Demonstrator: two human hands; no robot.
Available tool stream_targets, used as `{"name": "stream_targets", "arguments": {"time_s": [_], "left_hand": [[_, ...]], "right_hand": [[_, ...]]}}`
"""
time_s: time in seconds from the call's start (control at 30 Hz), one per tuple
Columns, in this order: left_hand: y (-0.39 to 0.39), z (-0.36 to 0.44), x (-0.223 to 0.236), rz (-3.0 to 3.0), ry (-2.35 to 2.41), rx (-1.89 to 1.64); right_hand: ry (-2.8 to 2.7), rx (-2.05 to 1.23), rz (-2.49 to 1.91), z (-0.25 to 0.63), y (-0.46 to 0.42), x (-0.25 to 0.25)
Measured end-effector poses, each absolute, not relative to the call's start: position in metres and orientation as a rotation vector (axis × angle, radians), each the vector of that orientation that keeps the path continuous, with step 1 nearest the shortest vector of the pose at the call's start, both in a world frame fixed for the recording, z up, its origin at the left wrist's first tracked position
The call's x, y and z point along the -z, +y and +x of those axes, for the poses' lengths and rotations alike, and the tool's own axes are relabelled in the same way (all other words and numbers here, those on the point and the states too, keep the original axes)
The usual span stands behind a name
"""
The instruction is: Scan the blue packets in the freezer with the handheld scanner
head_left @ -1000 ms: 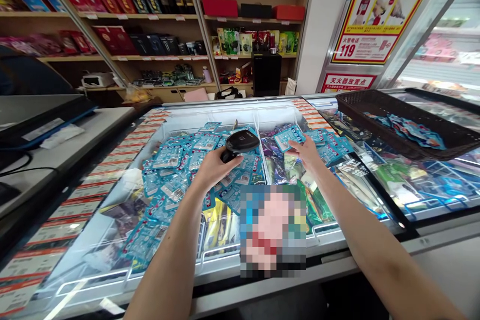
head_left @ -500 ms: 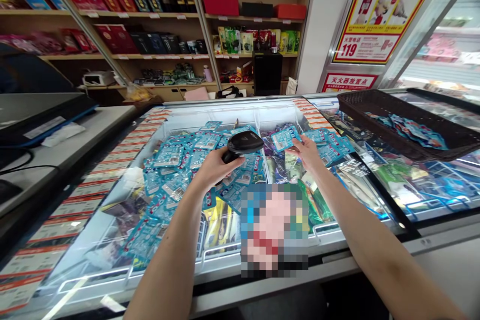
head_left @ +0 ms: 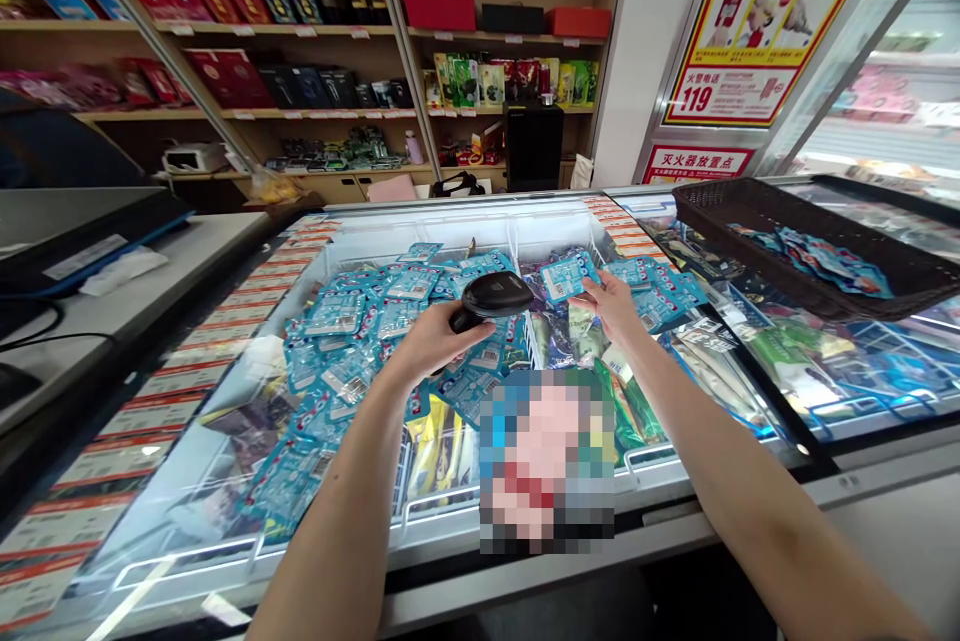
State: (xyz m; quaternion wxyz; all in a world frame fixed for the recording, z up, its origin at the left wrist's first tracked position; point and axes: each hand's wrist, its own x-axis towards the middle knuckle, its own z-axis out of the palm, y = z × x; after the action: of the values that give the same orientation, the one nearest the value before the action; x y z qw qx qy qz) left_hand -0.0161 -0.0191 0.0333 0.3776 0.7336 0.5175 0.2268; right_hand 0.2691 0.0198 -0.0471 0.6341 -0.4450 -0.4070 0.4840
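The left hand (head_left: 435,341) grips a black barcode scanner (head_left: 495,296), its fingers (head_left: 459,329) curled closed around the handle, with the head raised above a heap of blue packets (head_left: 352,341) in the left compartment of a glass-sided chest freezer (head_left: 375,216). The right hand (head_left: 611,309) reaches over a wire divider (head_left: 531,341), its fingers (head_left: 596,289) slightly spread, the tips at the corner of one blue packet (head_left: 568,276) lying at the top of the right compartment; whether they pinch it or only touch it cannot be told. That packet sits just beyond the scanner head, apart from it. As things lie, most blue packets remain in the heap, while a smaller layer lies in a dark woven basket (head_left: 750,211) resting at the right. The print on the packets is too small to read, and a pixelated patch (head_left: 547,461) hides part of the freezer's near side. Above, a yellow and red poster (head_left: 750,26) reads "火警电话 119", and a red sign (head_left: 697,162) beneath it reads "灭火器放置点". A grey table (head_left: 172,291) runs along the left, and shelves (head_left: 225,31) of boxes and bottles stand behind.
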Motion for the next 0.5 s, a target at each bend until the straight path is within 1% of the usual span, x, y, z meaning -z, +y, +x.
{"name": "stream_targets", "arguments": {"time_s": [0.5], "left_hand": [[-0.0203,-0.0141,-0.0361,1.908,1.330,-0.544]], "right_hand": [[-0.935,-1.106,-0.990,0.2698,0.0210,0.0490]]}}
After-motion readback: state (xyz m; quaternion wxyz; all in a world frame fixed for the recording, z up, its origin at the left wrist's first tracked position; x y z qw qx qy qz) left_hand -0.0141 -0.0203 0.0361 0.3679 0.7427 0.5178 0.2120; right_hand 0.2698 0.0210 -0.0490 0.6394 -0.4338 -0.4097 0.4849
